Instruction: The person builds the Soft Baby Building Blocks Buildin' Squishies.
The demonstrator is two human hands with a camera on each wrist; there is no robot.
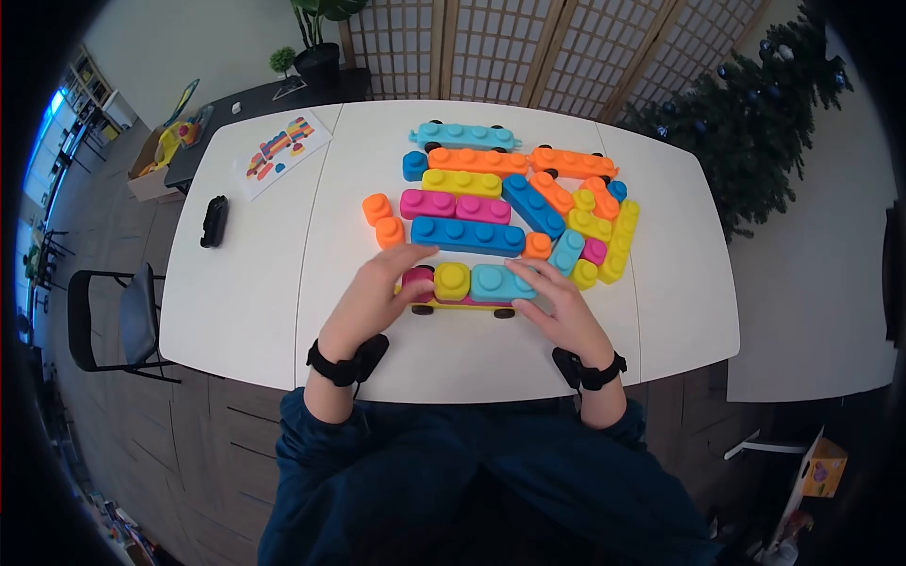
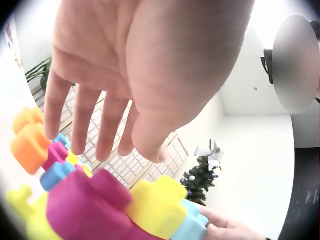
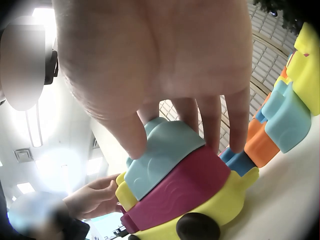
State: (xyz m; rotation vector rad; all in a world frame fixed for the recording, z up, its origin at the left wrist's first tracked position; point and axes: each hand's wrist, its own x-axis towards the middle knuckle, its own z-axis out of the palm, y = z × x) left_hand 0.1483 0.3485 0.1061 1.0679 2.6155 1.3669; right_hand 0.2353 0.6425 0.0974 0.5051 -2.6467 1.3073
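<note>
A yellow wheeled base [image 1: 464, 306] carries a magenta layer [image 3: 185, 182]. On top sit a magenta block [image 2: 85, 205], a yellow block [image 1: 452, 281] and a light blue block [image 1: 491, 283] in a row. My left hand [image 1: 376, 291] is held over the magenta end with its fingers extended; the left wrist view shows a gap between the fingertips and that block. At the other end my right hand [image 3: 155, 60] grips the light blue block, thumb on the near side and fingers on the far side, which the block partly hides.
Behind the car lie a long blue block [image 1: 467, 236], magenta, yellow and orange blocks, and a light blue wheeled piece [image 1: 464, 137]. A printed picture sheet [image 1: 283, 151] is at the table's back left, with a black object [image 1: 214, 222] in front of it.
</note>
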